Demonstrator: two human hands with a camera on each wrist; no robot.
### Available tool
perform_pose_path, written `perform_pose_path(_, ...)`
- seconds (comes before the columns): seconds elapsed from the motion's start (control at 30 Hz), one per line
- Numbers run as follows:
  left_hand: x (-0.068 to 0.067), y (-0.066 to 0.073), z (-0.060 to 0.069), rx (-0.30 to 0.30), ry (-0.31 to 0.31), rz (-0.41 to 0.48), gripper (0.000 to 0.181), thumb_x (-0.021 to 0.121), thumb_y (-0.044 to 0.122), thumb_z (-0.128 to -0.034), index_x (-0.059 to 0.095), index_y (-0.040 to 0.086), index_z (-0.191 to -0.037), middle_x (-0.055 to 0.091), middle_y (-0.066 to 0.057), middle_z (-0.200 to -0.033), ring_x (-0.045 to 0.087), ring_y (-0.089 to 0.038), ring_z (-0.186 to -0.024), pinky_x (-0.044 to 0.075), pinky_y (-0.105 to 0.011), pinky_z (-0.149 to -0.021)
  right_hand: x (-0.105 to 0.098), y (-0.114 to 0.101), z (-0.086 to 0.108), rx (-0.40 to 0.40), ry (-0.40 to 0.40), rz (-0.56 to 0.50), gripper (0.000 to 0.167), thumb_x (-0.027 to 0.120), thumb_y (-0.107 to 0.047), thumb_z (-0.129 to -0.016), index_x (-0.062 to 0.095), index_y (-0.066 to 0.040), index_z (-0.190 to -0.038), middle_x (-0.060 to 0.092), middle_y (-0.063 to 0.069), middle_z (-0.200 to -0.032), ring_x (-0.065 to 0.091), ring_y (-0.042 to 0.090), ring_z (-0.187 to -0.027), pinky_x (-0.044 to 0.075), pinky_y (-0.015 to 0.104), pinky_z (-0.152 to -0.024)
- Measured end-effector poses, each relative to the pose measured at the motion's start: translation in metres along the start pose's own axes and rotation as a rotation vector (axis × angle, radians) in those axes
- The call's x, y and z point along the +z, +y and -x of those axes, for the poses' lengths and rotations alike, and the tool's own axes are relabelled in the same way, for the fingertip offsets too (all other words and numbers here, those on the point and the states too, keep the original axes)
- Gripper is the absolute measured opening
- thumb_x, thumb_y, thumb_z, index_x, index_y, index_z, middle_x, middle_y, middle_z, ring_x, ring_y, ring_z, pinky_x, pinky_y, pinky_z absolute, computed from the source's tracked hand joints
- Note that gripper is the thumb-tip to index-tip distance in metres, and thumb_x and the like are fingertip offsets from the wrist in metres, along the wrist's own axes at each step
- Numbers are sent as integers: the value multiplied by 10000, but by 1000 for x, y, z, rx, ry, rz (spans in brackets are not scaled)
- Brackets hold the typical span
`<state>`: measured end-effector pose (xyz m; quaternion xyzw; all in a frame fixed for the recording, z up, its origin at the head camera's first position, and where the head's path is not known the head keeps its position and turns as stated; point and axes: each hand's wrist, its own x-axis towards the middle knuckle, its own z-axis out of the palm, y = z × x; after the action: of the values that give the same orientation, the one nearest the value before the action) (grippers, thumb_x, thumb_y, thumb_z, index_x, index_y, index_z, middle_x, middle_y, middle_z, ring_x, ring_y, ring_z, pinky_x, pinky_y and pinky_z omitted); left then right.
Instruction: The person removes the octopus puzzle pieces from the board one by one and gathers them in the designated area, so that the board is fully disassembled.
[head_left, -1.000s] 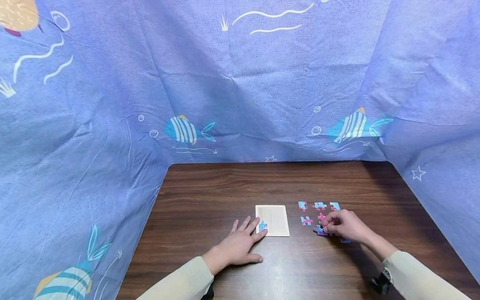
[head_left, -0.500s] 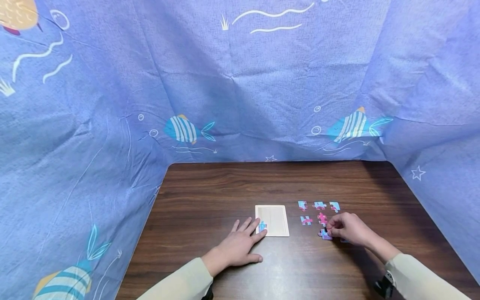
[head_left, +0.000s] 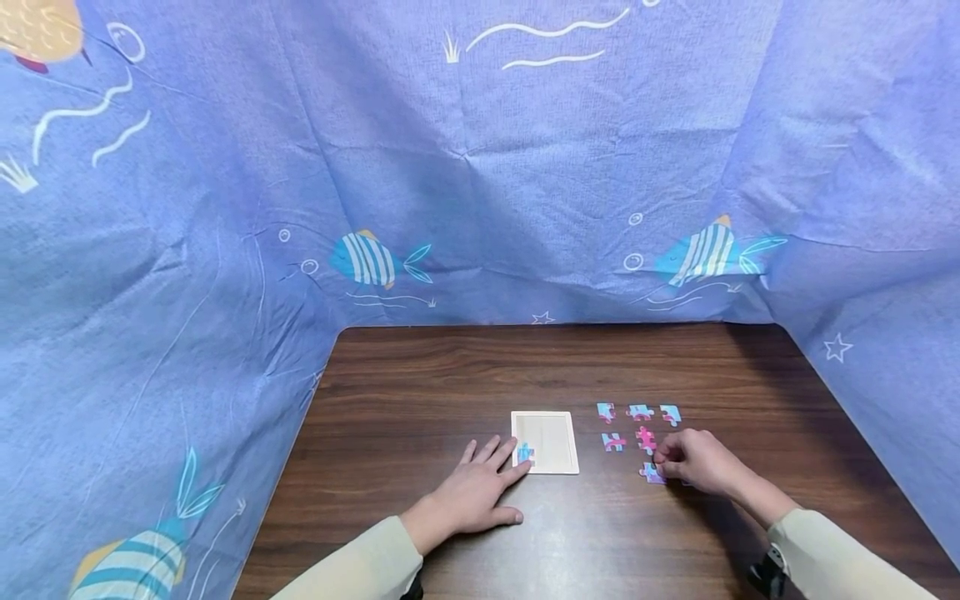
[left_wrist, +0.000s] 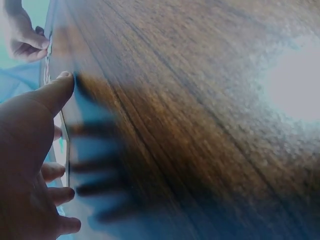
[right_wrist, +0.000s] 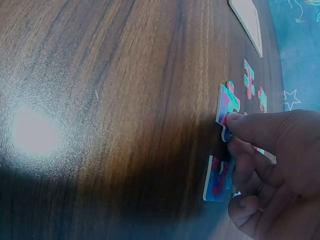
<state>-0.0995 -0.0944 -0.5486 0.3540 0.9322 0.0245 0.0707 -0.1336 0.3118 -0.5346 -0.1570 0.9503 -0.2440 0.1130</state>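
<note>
My left hand [head_left: 476,492] lies spread on the table, its fingertips at the left edge of a pale wooden puzzle frame [head_left: 555,443]. One blue puzzle piece [head_left: 524,452] sits in the frame's lower left corner, beside those fingers. To the right, my right hand [head_left: 697,460] pinches a blue and purple puzzle piece [right_wrist: 223,104] between thumb and curled fingers, low at the tabletop. Just above it is a pink piece [head_left: 646,439]. Another piece [right_wrist: 216,182] lies under the right hand, mostly covered in the head view.
Loose pieces lie right of the frame: a corner piece [head_left: 606,412], a middle one [head_left: 640,412], another corner [head_left: 671,414] and a blue and pink one [head_left: 612,442]. A blue fish-print cloth [head_left: 480,167] surrounds the dark wood table [head_left: 420,375].
My right hand has shifted slightly right and toward me, and the blue and purple piece has slid with it, away from the pink piece. The left hand stays nearly still.
</note>
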Motion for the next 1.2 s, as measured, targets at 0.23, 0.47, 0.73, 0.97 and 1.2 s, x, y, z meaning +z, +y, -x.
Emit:
perform_pose_path(0.23, 2, 0, 2, -5, -9, 0, 772, 559, 700, -931, 395, 334, -1591, 312, -111, -1676, 330, -379, -1522, 346, -646, -1147, 0, -3, 1, -5, 4, 19, 158, 817, -99, -808, 701, -203, -782, 625, -152, -707, 489, 17, -641, 407, 241, -592)
perform_pose_path(0.47, 1, 0, 3, -14, -11, 11, 768, 570, 689, -932, 388, 342, -1593, 305, -101, -1680, 316, -392, -1526, 331, -663, -1149, -2, -9, -5, -6, -5, -10, 139, 811, -132, -840, 699, -211, -816, 641, -152, -722, 537, 10, -649, 456, 235, -589)
perform_pose_path(0.73, 1, -2, 5, -12, -18, 38, 744, 565, 682, -940, 388, 362, -1589, 307, -99, -1679, 325, -397, -1521, 330, -664, -1150, 4, -39, -27, -148, 41, -21, 110, 816, -172, -853, 709, -196, -842, 659, -175, -752, 572, -32, -703, 490, 253, -655)
perform_pose_path(0.97, -1, -4, 8, 11, -6, 57, 714, 548, 686, -948, 399, 387, -1578, 310, -92, -1679, 311, -398, -1528, 321, -676, -1148, 26, -78, -54, -247, 48, -78, 120, 821, -175, -850, 715, -149, -899, 660, -157, -774, 566, -25, -706, 477, 240, -659)
perform_pose_path(1.2, -4, -1, 2, 24, 3, 36, 763, 527, 743, -922, 373, 401, -1586, 271, -155, -1684, 280, -442, -1529, 299, -704, -1144, 48, -115, -79, -293, 45, -85, 157, 830, -170, -829, 736, -145, -952, 674, -47, -870, 581, 30, -719, 483, 234, -652)
